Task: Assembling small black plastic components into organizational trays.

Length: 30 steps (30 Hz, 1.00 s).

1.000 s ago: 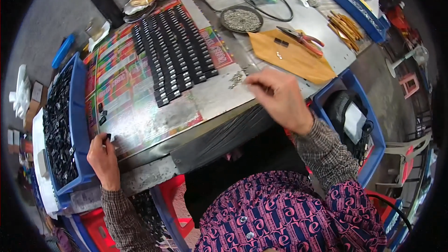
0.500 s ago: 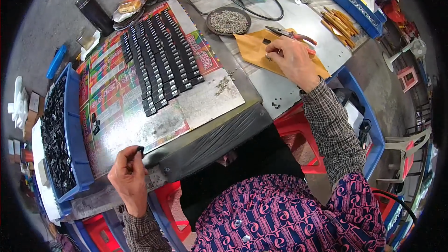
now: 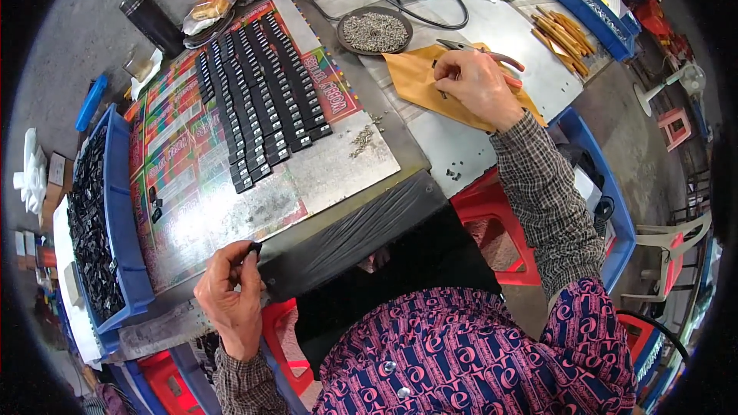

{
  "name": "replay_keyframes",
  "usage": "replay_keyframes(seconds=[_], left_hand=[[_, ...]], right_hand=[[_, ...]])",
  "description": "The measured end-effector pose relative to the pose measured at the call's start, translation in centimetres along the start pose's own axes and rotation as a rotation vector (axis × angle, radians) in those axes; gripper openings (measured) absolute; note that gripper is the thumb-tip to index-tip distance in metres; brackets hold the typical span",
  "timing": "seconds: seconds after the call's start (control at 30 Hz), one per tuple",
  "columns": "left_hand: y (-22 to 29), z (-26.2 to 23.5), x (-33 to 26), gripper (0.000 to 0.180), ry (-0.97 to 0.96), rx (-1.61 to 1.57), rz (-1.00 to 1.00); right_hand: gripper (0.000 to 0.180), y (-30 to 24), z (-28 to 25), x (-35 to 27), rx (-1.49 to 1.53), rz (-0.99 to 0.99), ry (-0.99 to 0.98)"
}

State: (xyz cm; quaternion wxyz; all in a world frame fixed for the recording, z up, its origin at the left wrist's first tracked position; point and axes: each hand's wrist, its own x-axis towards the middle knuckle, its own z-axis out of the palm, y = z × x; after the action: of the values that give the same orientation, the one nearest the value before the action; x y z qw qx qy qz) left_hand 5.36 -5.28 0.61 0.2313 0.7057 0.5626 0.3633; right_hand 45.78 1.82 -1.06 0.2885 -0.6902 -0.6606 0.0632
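Note:
Between thumb and forefinger, my left hand (image 3: 232, 292) pinches a small black plastic piece (image 3: 255, 247) just off the table's front edge. My right hand (image 3: 478, 86) is closed in a pinch over an orange-brown sheet (image 3: 406, 77) at the right. Small dark bits show by its fingertips, but what they grip is too small to make out. Pliers (image 3: 492, 54) with red handles lie behind that hand, partly covered by it. Rows of black pieces with silvery inserts (image 3: 261, 96) lie on a board (image 3: 350, 173) in the middle.
A blue bin (image 3: 127, 207) of black pieces stands at the left. A round dish (image 3: 374, 31) of small metal parts sits at the back. Loose metal bits (image 3: 363, 141) lie on the board. Yellow-brown sticks (image 3: 565, 40) and a blue tray (image 3: 584, 8) are at the far right.
My left hand has moved right and slightly down with the black piece. My right hand has shifted slightly left and up over the sheet, still pinched.

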Motion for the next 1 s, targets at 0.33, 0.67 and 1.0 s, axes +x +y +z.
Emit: replay_keyframes(seconds=[0.33, 0.67, 1.0], left_hand=[[1.6, 0.2, -0.6, 0.01, -0.054, -0.314, -0.17], [3.5, 2.1, -1.3, 0.018, -0.222, -0.76, -0.305], [4.2, 3.5, -2.3, 0.016, -0.292, -0.962, -0.396]], right_hand=[[0.019, -0.3, -0.4, -0.8, 0.331, 0.091, 0.055], [0.01, -11.1, -0.1, -7.2, 1.009, 0.18, -0.201], [0.006, -17.1, 3.5, -11.4, 1.168, 0.15, -0.366]])
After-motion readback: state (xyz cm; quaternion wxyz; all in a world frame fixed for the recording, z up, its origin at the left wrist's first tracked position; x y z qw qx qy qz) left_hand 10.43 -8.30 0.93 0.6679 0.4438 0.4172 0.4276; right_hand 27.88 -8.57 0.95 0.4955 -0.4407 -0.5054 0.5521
